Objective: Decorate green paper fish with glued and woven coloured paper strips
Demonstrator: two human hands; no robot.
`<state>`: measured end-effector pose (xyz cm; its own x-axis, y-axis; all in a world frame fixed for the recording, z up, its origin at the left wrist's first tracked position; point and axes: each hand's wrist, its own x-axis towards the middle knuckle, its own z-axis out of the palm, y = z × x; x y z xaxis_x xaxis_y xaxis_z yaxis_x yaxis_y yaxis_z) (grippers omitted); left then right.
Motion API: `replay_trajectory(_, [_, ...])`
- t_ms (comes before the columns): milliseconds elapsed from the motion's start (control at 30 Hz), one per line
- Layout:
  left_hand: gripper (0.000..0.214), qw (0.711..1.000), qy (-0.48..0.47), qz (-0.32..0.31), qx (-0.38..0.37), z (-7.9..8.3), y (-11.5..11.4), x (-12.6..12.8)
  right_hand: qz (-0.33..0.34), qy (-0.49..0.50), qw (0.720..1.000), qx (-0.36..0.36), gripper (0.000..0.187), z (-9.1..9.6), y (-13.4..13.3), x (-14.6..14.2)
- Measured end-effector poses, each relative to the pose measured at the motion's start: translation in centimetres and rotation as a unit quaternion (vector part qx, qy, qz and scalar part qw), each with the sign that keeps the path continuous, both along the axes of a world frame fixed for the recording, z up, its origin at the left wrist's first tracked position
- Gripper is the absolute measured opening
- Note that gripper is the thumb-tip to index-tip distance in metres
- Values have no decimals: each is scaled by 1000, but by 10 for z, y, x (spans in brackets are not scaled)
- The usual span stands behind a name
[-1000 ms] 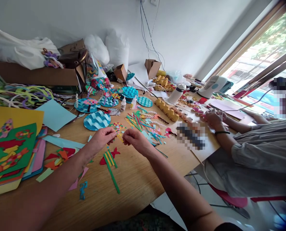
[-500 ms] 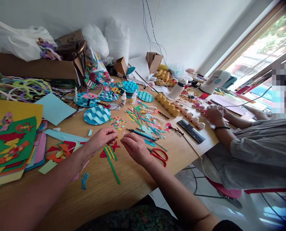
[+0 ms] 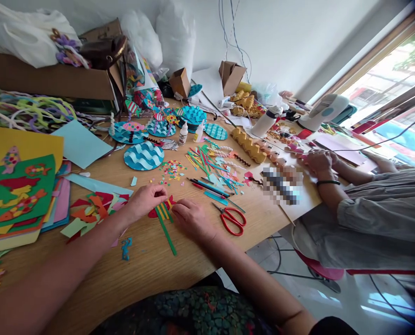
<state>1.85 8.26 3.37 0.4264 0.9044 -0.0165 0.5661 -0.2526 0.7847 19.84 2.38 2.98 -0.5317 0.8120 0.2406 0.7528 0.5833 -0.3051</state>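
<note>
A red paper fish shape (image 3: 153, 213) lies on the table, with green and yellow paper strips across it. The long green strip (image 3: 167, 237) reaches well past its lower edge. My left hand (image 3: 147, 200) is pinched closed just above the fish; whatever its fingertips hold is hidden. From the right, my right hand (image 3: 193, 219) pinches at the fish's tail side, where a short yellow paper strip (image 3: 170, 203) shows at the fingertips. Red-handled scissors (image 3: 232, 220) lie to the right of that hand.
Coloured pencils (image 3: 210, 187) and cut strips (image 3: 207, 163) lie beyond my hands, near a blue wavy disc (image 3: 143, 156) and glue bottles (image 3: 183, 133). Paper scraps (image 3: 97, 209) and stacked sheets (image 3: 22, 186) are at left. Another person's hands (image 3: 321, 163) work at right.
My hands have come down from above the table to the red fish, and a further yellow strip now shows there. The view has shifted slightly; the scissors are now fully uncovered.
</note>
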Motion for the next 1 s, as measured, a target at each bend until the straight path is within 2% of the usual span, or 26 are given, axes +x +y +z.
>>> replay_trajectory(333, [15,995,65,-19,78,-4,0,0,18,-36,999,4,21,-2,1,-3])
replay_trajectory(1000, [10,991,94,-12,93,-6,-1,-1,26,-18,999,-14,20,-5,3,-4])
